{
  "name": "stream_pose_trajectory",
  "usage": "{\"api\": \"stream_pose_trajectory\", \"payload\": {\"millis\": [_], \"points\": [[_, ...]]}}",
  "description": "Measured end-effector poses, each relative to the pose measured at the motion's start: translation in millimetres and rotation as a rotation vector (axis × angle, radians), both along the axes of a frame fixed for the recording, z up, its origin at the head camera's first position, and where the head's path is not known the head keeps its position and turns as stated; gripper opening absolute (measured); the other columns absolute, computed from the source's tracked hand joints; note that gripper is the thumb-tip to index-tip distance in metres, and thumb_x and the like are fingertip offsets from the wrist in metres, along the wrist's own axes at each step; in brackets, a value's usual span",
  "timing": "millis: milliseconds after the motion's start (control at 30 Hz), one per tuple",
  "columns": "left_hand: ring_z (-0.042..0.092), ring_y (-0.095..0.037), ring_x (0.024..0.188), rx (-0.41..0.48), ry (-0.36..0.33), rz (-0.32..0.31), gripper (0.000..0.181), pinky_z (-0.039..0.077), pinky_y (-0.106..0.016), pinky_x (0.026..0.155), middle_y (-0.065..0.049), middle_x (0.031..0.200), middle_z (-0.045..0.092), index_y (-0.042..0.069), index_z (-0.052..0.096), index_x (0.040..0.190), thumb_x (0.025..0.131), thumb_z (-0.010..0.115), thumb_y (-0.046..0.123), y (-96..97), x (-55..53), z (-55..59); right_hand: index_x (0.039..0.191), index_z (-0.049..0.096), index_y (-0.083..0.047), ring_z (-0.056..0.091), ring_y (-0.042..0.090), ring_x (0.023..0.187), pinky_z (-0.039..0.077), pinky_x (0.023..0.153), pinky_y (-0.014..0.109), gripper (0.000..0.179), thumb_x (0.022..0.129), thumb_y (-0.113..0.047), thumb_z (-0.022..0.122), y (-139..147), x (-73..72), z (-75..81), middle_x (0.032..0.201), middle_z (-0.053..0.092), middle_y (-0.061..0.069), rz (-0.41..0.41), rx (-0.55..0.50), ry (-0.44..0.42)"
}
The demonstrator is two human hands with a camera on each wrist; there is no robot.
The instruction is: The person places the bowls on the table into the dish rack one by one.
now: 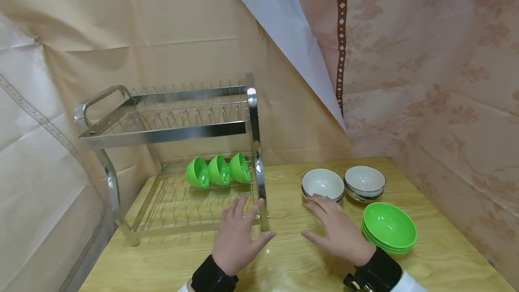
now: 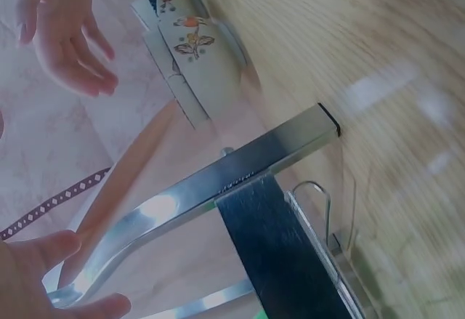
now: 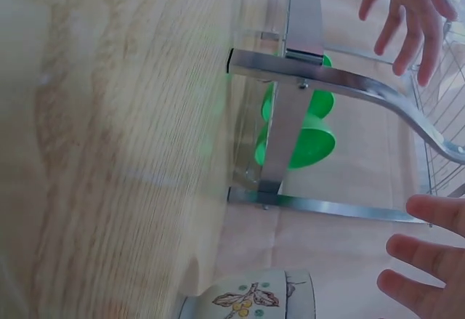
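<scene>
My left hand (image 1: 237, 240) is spread over the table, just in front of the lower right corner of a two-tier metal dish rack (image 1: 190, 133), and holds nothing. To its right my right hand (image 1: 340, 233) has its fingers extended and empty. It is nearest to a stack of white bowls (image 1: 323, 181); in the head view its fingertips overlap the stack's front, but the right wrist view shows them apart from the patterned bowl (image 3: 251, 301). Three green bowls (image 1: 219, 170) stand tilted on edge in a row on the rack's lower tier.
A second stack of white bowls (image 1: 365, 178) stands at the back right. Closer in is a stack of green bowls (image 1: 390, 225), beside the right wrist. Everything rests on a wood-grain table (image 1: 292, 262), with beige cloth (image 1: 194, 21) and patterned cloth (image 1: 438, 57) hanging behind.
</scene>
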State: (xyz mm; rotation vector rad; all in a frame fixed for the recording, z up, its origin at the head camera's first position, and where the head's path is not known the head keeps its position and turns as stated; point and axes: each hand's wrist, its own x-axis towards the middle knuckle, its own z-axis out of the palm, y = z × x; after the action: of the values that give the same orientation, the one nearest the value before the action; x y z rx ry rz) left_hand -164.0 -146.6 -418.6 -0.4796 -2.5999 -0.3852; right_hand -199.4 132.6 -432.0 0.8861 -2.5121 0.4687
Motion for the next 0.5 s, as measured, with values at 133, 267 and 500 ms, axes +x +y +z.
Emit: {"api": "stream_pose_trajectory", "payload": {"millis": [133, 267, 500], "points": [[0.03, -0.037, 0.131, -0.008, -0.002, 0.006, 0.079, 0.031, -0.063, 0.104, -0.017, 0.145, 0.04, 0.028, 0.043, 0.146, 0.084, 0.044, 0.077, 1.7, -0.1, -3.8, 0.13, 0.058, -0.01, 0.036, 0.028, 0.128, 0.034, 0.103, 0.056, 0.065, 0.086, -0.057, 0.063, -1.2, -4.9, 1.6, 0.135, 0.051, 0.01, -0.027, -0.005, 0.006], [0.031, -0.037, 0.13, -0.019, 0.004, 0.004, 0.079, 0.03, -0.062, 0.104, -0.017, 0.144, 0.041, 0.029, 0.044, 0.145, 0.085, 0.039, 0.079, 1.7, 0.6, -5.4, 0.128, 0.059, -0.008, 0.041, 0.03, 0.123, 0.038, 0.1, 0.056, 0.058, 0.084, -0.044, 0.071, -3.5, -11.8, 3.3, 0.131, 0.053, 0.014, -0.091, -0.038, 0.009], [0.033, -0.036, 0.129, -0.036, 0.033, 0.0, 0.077, 0.031, -0.063, 0.104, -0.017, 0.143, 0.042, 0.029, 0.044, 0.145, 0.085, 0.041, 0.078, 0.7, -0.1, 0.3, 0.121, 0.059, 0.004, 0.047, 0.038, 0.114, 0.042, 0.095, 0.056, 0.049, 0.082, -0.023, 0.072, -12.4, -30.4, 6.8, 0.123, 0.056, 0.025, -0.214, -0.033, 0.041]]}}
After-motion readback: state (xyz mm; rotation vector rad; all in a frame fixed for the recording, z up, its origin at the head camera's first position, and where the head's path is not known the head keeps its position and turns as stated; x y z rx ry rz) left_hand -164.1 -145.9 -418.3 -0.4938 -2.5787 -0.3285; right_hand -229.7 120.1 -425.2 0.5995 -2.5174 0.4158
